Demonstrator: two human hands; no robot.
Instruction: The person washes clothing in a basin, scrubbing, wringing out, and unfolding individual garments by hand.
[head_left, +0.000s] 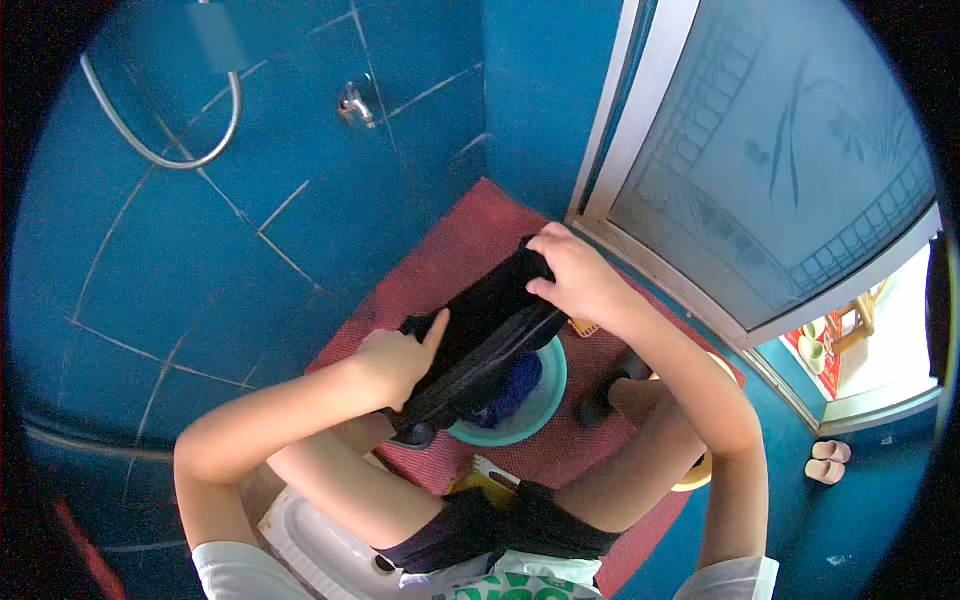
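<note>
A black cloth garment (480, 315) is stretched between my two hands, above a turquoise plastic basin (553, 390). My left hand (401, 360) grips its lower left end, with the index finger lying extended along the fabric. At the upper right end, my right hand (562, 274) pinches the cloth between thumb and fingers. Dark blue wet cloth (514, 390) lies in cloudy water in the basin, partly hidden under the black garment.
A red textured mat (457, 240) lies under the basin. Behind my legs is a white squat toilet (322, 544). A yellow brush-like object (487, 484) lies between my thighs. A metal tap (356, 105) and shower hose (187, 163) are on the blue wall; a framed frosted door (750, 165) stands right.
</note>
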